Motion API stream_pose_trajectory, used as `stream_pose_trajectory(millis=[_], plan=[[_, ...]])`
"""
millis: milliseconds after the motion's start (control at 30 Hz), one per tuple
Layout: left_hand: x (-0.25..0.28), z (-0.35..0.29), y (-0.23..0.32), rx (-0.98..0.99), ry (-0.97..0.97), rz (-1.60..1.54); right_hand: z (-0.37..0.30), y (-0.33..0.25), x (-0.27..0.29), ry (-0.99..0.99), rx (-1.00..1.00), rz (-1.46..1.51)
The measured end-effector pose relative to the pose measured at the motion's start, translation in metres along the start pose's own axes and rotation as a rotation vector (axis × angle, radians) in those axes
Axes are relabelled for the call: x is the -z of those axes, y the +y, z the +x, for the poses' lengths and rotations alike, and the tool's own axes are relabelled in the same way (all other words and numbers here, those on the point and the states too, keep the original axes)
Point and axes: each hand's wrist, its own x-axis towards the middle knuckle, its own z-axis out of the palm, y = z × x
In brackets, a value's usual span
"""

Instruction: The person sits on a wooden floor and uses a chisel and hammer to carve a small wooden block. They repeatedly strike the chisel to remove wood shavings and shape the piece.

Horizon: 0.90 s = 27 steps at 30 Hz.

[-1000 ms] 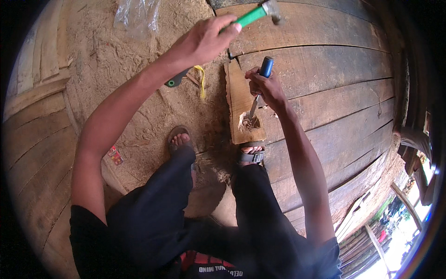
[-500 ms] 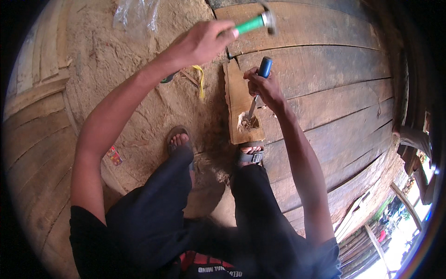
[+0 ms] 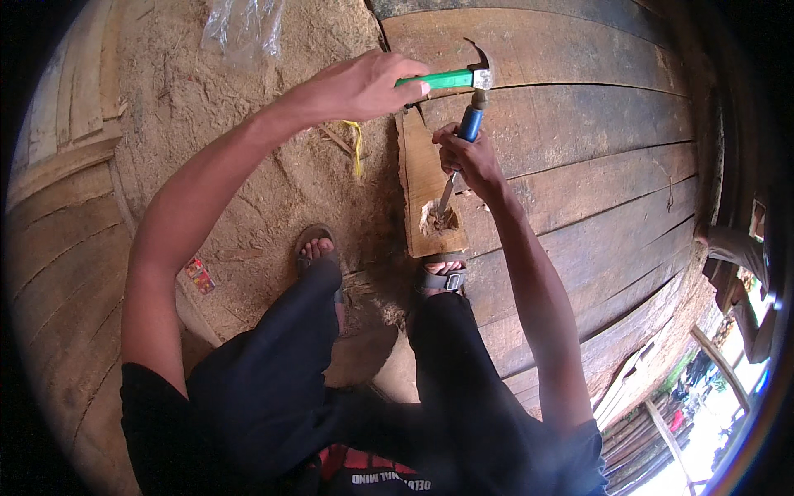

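Note:
A claw hammer (image 3: 451, 80) with a green handle is gripped in my left hand (image 3: 372, 85). Its head meets the butt of a chisel (image 3: 471, 124), which has a blue handle. Closed around that handle, my right hand (image 3: 475, 159) keeps the chisel slightly tilted. The blade reaches down into a rough hole (image 3: 430, 217) cut near the close end of a wooden piece (image 3: 420, 157). Wood chips lie in the hole, and they hide the blade's tip.
My sandalled right foot (image 3: 445, 277) is against the wooden piece's near end; my left foot (image 3: 316, 246) stands on sandy ground. Wide planks (image 3: 579, 116) extend on the right. A clear plastic bag (image 3: 244, 25), yellow strip (image 3: 357, 149) and small red packet (image 3: 199, 275) lie at left.
My left hand has swung the hammer down onto the chisel's butt from above. My right hand and the chisel have stayed nearly in place.

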Motion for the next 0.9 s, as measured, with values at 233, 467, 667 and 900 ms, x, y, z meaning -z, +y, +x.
stream_pose_trajectory(millis=[233, 467, 667, 900], plan=[[-0.006, -0.003, 0.008, -0.045, 0.253, -0.094, -0.001, 0.0, -0.002, 0.012, 0.015, -0.024], [-0.003, -0.013, 0.003, 0.026, 0.269, -0.141, -0.001, 0.003, 0.002, -0.006, 0.004, 0.008], [-0.023, -0.02, 0.008, -0.032, 0.065, 0.029, 0.0, 0.002, 0.003, 0.026, -0.023, -0.011], [-0.039, -0.036, -0.023, 0.142, 0.216, -0.096, -0.011, 0.001, -0.007, 0.053, 0.04, 0.001]])
